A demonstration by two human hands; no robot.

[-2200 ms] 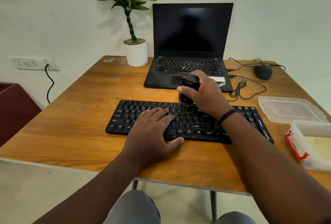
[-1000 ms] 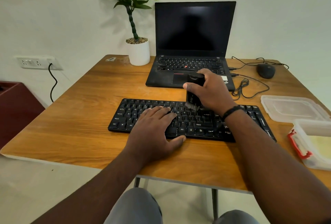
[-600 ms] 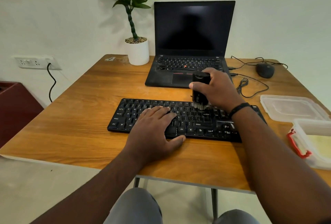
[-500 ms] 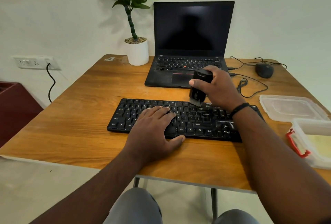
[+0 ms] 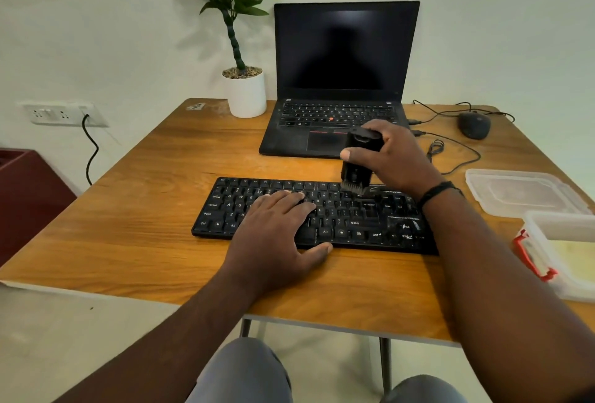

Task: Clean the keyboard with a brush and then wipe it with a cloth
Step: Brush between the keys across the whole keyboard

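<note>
A black keyboard [image 5: 351, 216] lies across the middle of the wooden table [image 5: 154, 209]. My left hand [image 5: 277, 229] rests flat on its left-centre keys, fingers straight, thumb over the front edge. My right hand [image 5: 392, 158] grips a short black brush [image 5: 359, 158] held upright, its pale bristles touching the keyboard's top row right of centre. A yellow cloth [image 5: 576, 261] lies inside a clear box at the right edge, partly cut off by the frame.
An open black laptop [image 5: 341, 80] stands behind the keyboard, with a potted plant [image 5: 241, 80] to its left. A mouse [image 5: 474, 125] and cables lie at the back right. A clear lid [image 5: 521, 191] and a red-clipped box [image 5: 560, 254] sit at the right.
My right hand has swept the brush rightward along the keyboard's upper rows and back toward the top edge. My left hand has stayed pressed on the keys.
</note>
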